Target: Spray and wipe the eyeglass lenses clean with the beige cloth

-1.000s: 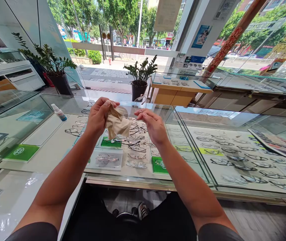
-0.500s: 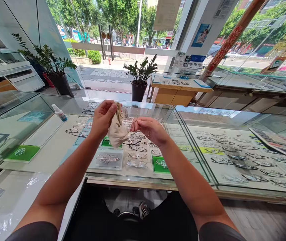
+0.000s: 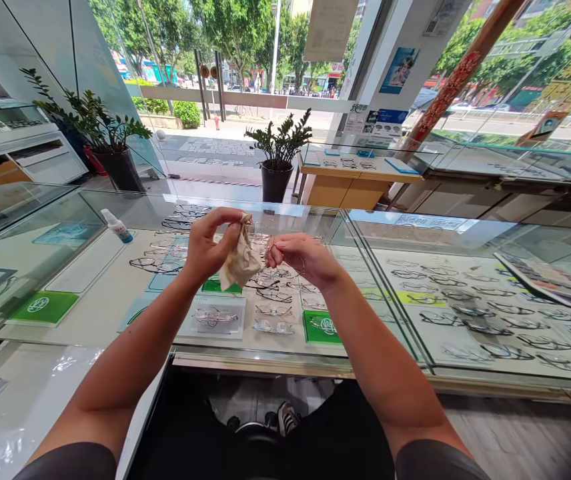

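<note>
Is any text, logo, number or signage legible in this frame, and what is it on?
No text reads clearly.
Green cards inside the glass counter: white round logo, characters too small.
Spray bottle: label blurred.
Poster on the pillar and leaflets below: print illegible.
Cloth in the left hand: no print visible.

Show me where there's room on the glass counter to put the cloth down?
The glass counter has bare top left of the left hand, between the spray bottle and the near edge. Another bare stretch lies right of the right hand, short of the magazine. Between the hands, with the cloth, it's crowded.
</note>
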Tool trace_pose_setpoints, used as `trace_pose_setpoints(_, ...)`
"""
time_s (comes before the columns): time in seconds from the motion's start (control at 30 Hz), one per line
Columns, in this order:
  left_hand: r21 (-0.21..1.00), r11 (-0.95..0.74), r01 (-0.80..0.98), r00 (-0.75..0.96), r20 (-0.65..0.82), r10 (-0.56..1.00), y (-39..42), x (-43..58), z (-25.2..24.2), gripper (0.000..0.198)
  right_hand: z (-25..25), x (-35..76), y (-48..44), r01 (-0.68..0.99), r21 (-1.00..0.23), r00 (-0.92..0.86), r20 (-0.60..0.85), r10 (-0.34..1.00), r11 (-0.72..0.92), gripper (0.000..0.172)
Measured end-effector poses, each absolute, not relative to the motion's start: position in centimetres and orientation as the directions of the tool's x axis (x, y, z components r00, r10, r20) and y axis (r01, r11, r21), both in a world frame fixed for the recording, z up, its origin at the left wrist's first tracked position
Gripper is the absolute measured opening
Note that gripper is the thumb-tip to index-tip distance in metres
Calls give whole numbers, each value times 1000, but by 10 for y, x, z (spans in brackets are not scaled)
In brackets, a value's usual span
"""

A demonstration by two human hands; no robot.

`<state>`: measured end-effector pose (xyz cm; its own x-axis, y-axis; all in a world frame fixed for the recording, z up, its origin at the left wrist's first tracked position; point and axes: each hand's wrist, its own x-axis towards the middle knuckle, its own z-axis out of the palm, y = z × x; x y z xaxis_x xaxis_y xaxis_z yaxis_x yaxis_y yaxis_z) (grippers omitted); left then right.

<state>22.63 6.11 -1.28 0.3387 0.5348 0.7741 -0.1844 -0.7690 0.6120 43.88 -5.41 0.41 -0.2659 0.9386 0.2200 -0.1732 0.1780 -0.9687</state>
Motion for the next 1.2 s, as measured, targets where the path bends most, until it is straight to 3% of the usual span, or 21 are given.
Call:
trace_pose_setpoints(0.13, 437, -887, -148, 439, 833, 337, 61, 219, -6, 40, 6, 442, -55, -143, -976, -296, 199, 934, 162, 31)
trace_pose_setpoints(0.27, 299, -950, -87, 412, 879, 239, 60, 219, -1, 55, 7, 445, -57, -135, -977, -307, 202, 930, 167, 32)
trace_pose_setpoints(0.53, 297, -955, -12, 417, 869, 265, 52, 219, 1, 62, 12, 447, -60, -37, -980, -338, 197, 920, 196, 33)
trace_pose_setpoints(0.83, 161, -987, -3, 416, 898, 145, 51, 218, -1, 51, 14, 447, -62, 33, -966, -321, 232, 918, 255, 35)
trace_pose_setpoints(0.97, 134, -991, -21, 358, 926, 118, 51, 219, -3, 52, 10, 451, -59, 32, -941, -256, 317, 913, 336, 51)
trace_pose_setpoints(1.07, 164, -986, 26, 273, 948, 165, 52, 220, -4, 53, 8, 452, -62, 58, -887, -107, 451, 886, 458, 46)
trace_pose_setpoints(1.2, 168, -985, 41, 85, 982, 171, 51, 223, 11, 55, 19, 446, -75, 246, -704, 88, 701, 708, 666, 46)
